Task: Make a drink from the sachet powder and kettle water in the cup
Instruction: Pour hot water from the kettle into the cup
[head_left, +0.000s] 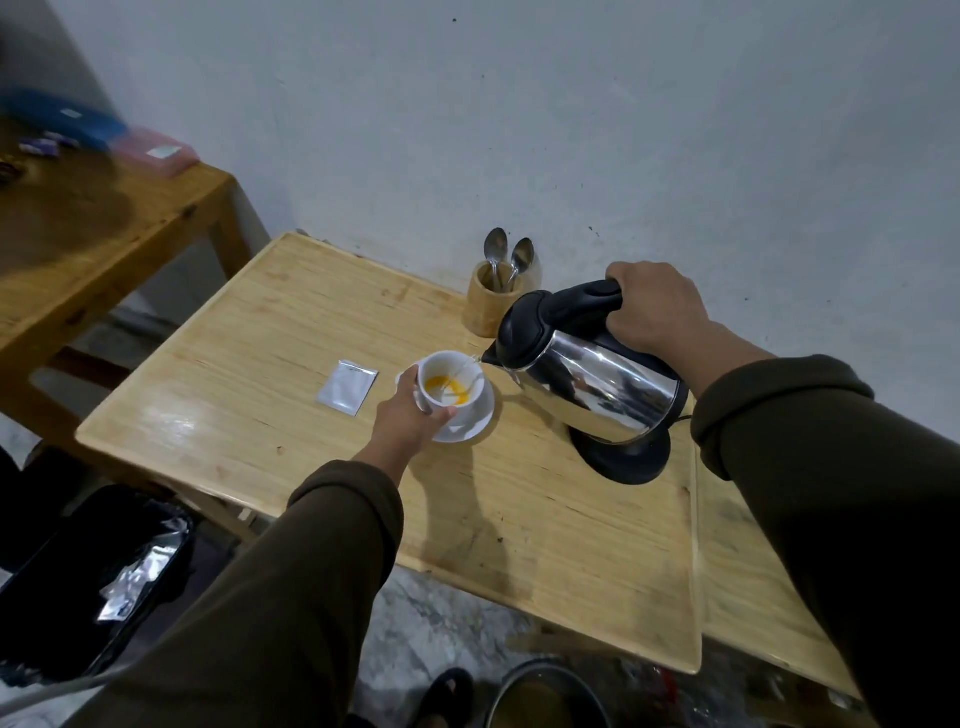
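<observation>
Black plastic handle clenched in the right hand (655, 306), the steel kettle (587, 366) tips its spout over the rim so a thin stream lands inside. Left hand (410, 415) grasps the white cup (451, 387) at frame centre, steadying it on its saucer (475, 421) as orange powder wets; the emptied sachet (347, 387) lies just left.

The worktop (291, 332) is pale wood with a visible grain and a soft sheen where light falls on it. The kettle (597, 384) has a polished metal body, mirror-bright with reflections, and a black matt plastic lid, handle and base. The cup (441, 382) and saucer (475, 421) look like glossy white ceramic. The sachet (347, 387) is smooth silvery foil. Two shiny metal spoons (506, 257) stand in a matt wooden holder (485, 306). The sleeves (332, 519) are dull brown cloth.
</observation>
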